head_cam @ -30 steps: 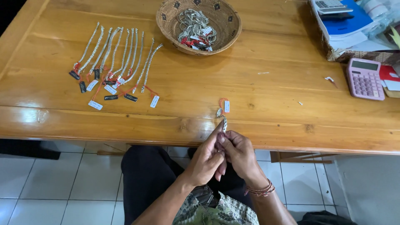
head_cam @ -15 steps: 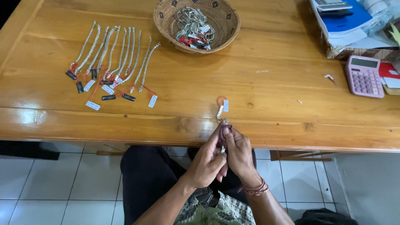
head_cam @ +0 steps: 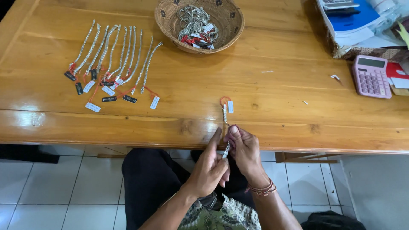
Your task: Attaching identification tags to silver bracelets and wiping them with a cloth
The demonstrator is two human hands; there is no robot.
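Head view shows both hands at the table (head_cam: 298, 127) edge. The left hand (head_cam: 208, 168) and right hand (head_cam: 245, 149) pinch a silver chain bracelet (head_cam: 226, 127) between their fingertips; its tagged end with a red string lies on the wood just beyond the fingers. 1 woven basket (head_cam: 232, 32) sits farther off.

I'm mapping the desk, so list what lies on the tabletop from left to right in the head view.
Row of silver bracelets with tags → woven basket of bracelets → pink calculator.
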